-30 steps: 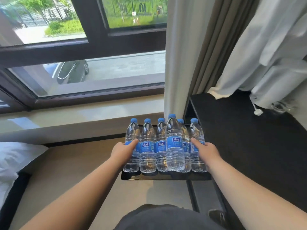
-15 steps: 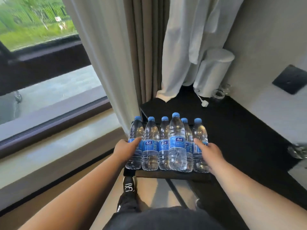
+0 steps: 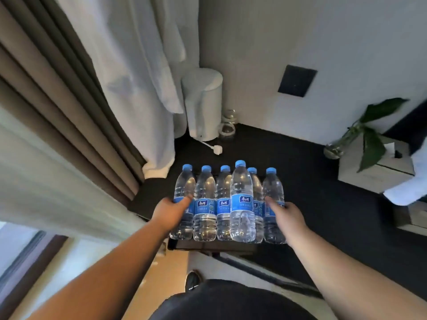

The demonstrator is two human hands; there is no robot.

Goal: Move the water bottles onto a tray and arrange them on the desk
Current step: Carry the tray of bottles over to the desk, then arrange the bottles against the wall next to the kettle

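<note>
Water bottles (image 3: 227, 204): six counted, upright, blue caps, packed tight on the dark tray (image 3: 208, 247) between your two grips. Your left grip (image 3: 169, 212) holds the tray's left end, thumb laid against the outermost bottle. Your right grip (image 3: 287, 215) mirrors it at the right end. Fingers beneath are hidden. The black desk (image 3: 323, 204) lies ahead and right of the grips; contact with the tray cannot be told. Judgement: loading done, carry nearly done. Left to do: set the tray down and arrange the bottles on the desk.
</note>
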